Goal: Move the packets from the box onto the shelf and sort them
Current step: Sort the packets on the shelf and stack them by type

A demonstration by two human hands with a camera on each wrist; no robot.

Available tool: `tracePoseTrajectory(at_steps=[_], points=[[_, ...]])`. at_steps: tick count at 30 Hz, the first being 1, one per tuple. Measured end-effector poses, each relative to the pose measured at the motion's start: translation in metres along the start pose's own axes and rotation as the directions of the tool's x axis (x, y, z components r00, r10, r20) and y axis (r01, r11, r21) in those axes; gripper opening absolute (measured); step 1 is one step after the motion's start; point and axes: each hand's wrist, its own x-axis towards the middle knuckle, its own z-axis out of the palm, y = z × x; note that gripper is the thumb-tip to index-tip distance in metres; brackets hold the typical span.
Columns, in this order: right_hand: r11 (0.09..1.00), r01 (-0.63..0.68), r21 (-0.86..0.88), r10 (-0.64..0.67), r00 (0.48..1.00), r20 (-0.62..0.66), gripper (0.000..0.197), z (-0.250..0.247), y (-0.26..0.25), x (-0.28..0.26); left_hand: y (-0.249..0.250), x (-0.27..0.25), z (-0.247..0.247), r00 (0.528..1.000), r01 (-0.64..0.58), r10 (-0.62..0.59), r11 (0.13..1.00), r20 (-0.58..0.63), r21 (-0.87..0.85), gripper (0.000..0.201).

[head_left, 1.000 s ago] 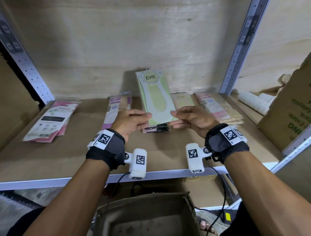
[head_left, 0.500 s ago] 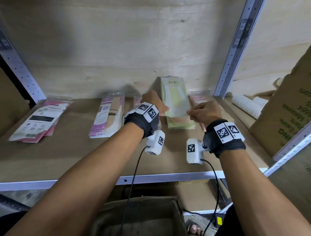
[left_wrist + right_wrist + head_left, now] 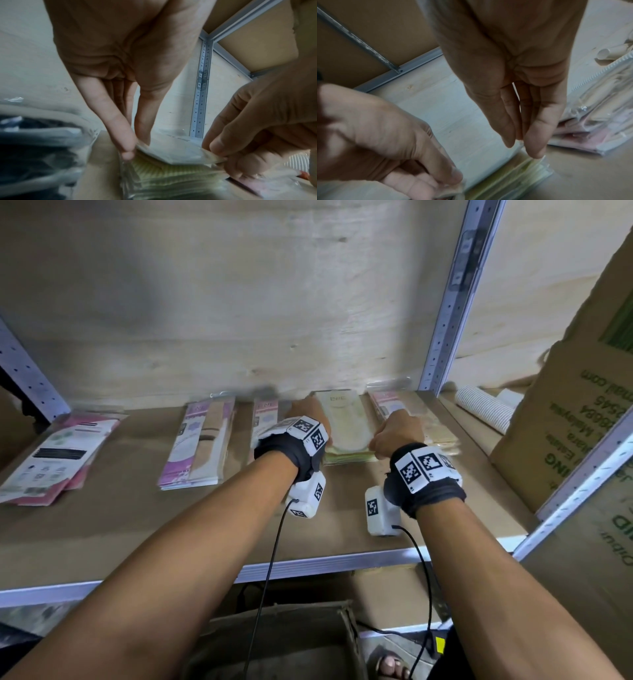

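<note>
**shelfwatcher:** Over on the far left of the shelf (image 3: 102, 522) the pink-and-white packets (image 3: 51, 463) sit alone, then the purple pile (image 3: 200, 446), then another purple-label one (image 3: 265, 419) half hidden behind the left hand (image 3: 310, 422). A second ago the green packet (image 3: 344, 419) was held up off the board between both hands, closer to the front edge. Now it's been carried back and lies flat on the green stack (image 3: 346, 455).

**binrat:** So is it let go yet?

**shelfwatcher:** Nope. Left wrist view shows the left fingers pinching the packet's left edge, thumb on top. The right hand (image 3: 397, 433) is pinching the right edge between thumb and forefinger. Both are grasping it, not released.

**binrat:** Meaning?

**shelfwatcher:** My guess is this one's basically sorted, like with like, just needs squaring up and letting go. Right of it there's a pinkish pile (image 3: 411, 419) by the upright (image 3: 452, 299). The box (image 3: 281, 642) is below the shelf; can't tell what's left in it.
</note>
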Motion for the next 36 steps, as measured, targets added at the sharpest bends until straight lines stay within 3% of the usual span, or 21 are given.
tracePoseTrajectory(at_steps=[6,18,21,24,27,31,33,36], points=[[0.997,0.028,-0.071,-0.027,1.0,0.016,0.039,0.002,-0.005,-0.003,0.003,0.004,0.006,1.0,0.016,-0.017,1.0,-0.027,-0.01,0.03],[0.993,0.036,-0.115,-0.029,0.998,0.061,0.038,0.0,-0.004,-0.005,0.005,0.008,0.009,0.999,0.049,-0.049,0.999,-0.005,-0.015,0.035],[0.993,0.072,-0.093,-0.066,0.996,0.056,0.033,-0.007,-0.003,-0.004,0.005,0.003,-0.009,1.0,-0.003,0.003,0.997,-0.007,0.074,0.033],[0.984,0.178,0.013,-0.178,0.984,0.019,0.023,-0.019,-0.003,-0.005,-0.006,-0.001,-0.046,1.0,0.012,-0.012,1.0,-0.023,0.005,0.037],[0.927,0.274,0.255,-0.291,0.956,0.029,0.016,-0.025,-0.008,-0.019,-0.049,-0.008,-0.08,0.996,0.055,-0.071,0.968,-0.06,-0.247,0.034],[0.86,0.278,0.428,-0.367,0.919,0.141,0.009,-0.009,-0.023,-0.044,-0.146,-0.032,-0.103,0.977,0.125,-0.206,0.777,-0.062,-0.617,0.024],[0.849,0.289,0.442,-0.404,0.894,0.192,0.009,0.005,-0.039,-0.056,-0.198,-0.047,-0.109,0.953,0.153,-0.291,0.709,-0.088,-0.688,0.022],[0.822,0.32,0.471,-0.475,0.841,0.259,0.011,0.035,-0.078,-0.077,-0.261,-0.056,-0.119,0.901,0.189,-0.407,0.681,-0.152,-0.707,0.014]])
